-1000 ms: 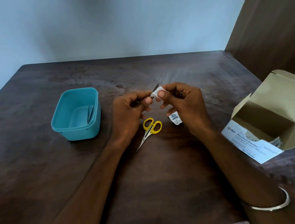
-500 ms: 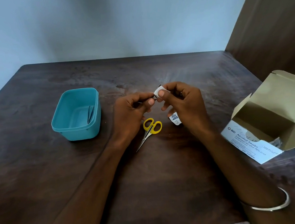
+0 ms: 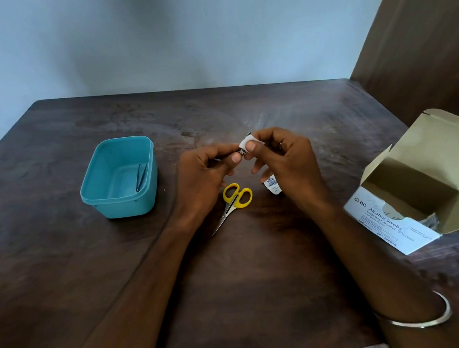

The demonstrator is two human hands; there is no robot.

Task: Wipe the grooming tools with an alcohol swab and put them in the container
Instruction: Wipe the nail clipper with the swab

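Observation:
My left hand [image 3: 204, 173] pinches a small metal nail clipper [image 3: 241, 152] above the table's middle. My right hand [image 3: 285, 158] holds a white alcohol swab [image 3: 246, 141] folded over the clipper's tip, so most of the clipper is hidden. Yellow-handled scissors [image 3: 235, 201] lie on the table just below my hands, blades pointing toward me. The teal container [image 3: 120, 204] stands to the left, with a thin metal tool [image 3: 141, 176] lying inside it.
A torn swab wrapper [image 3: 272, 185] lies under my right hand. An opened box of alcohol swabs [image 3: 409, 208] sits at the right edge of the dark wooden table [image 3: 92, 269]. A wall runs behind the table and a wooden panel stands at the far right.
The swab has slid down over the clipper's metal tip, which stuck out above it a second ago. Both hands stay in the same spot.

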